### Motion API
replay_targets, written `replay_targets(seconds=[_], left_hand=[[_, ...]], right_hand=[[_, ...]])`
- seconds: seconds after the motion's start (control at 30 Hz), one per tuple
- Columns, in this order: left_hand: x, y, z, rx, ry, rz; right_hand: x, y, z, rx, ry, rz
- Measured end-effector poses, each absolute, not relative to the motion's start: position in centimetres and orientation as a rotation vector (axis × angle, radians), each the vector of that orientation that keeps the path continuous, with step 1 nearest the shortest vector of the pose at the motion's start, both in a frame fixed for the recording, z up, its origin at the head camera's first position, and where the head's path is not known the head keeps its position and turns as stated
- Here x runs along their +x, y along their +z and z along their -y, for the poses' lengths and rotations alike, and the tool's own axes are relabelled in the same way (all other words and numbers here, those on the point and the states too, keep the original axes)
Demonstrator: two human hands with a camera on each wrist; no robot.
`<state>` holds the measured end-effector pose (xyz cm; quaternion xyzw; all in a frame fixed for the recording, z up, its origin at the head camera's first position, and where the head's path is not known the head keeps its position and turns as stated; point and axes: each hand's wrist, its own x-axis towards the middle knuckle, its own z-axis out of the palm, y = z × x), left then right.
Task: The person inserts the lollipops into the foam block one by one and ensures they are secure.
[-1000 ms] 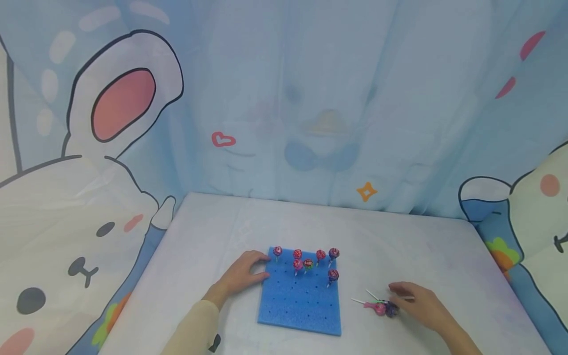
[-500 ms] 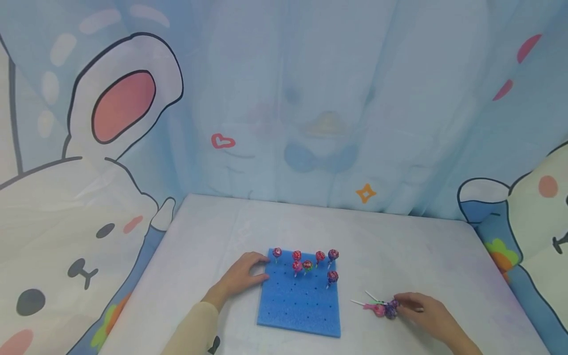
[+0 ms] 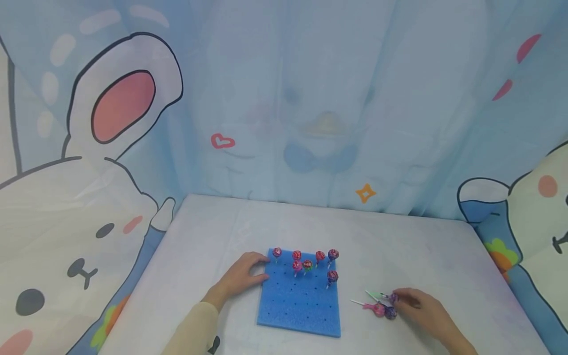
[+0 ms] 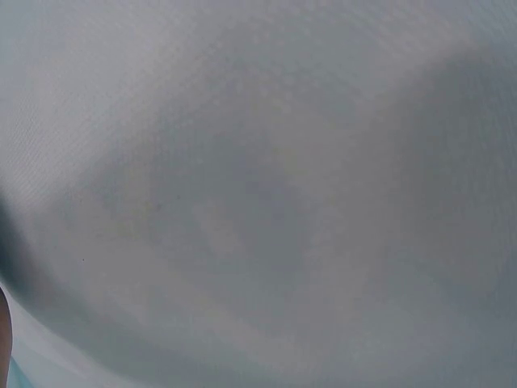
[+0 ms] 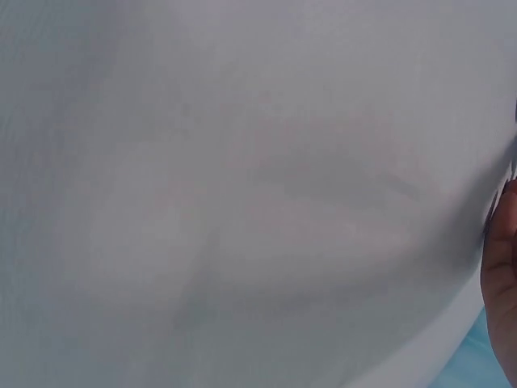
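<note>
In the head view my left hand (image 3: 241, 274) rests on the white table, its thumb and fingers touching the left edge of a blue foam board (image 3: 295, 310). Small holes dot the board, and several wrapped lollipops (image 3: 297, 266) stand in its far part, sticks down. To the right, my right hand (image 3: 420, 308) pinches the head of a purple lollipop (image 3: 392, 298) between thumb and fingers. Just beside it lie a pink lollipop (image 3: 378, 309) and another purple lollipop (image 3: 390, 312), their sticks pointing left. Both wrist views show mostly blurred cloth; part of my right hand appears at one edge.
White cloth covers the table (image 3: 399, 246). Behind it hangs a light-blue curtain (image 3: 248, 98) printed with cartoon animals, which also closes off both sides.
My right hand has drawn back slightly to the right, closed on a purple lollipop, and separated its head from the others. The left hand and the board look still.
</note>
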<state>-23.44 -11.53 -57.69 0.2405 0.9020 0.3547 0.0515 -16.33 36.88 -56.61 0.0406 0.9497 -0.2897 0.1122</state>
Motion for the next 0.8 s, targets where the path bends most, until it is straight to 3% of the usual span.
replay_targets(seconds=[0.8], left_hand=[[-23.6, -58.0, 11.6, 0.788, 1.083, -2.762]], right_hand=[[-17.3, -53.5, -32.3, 0.108, -1.351, -2.752]])
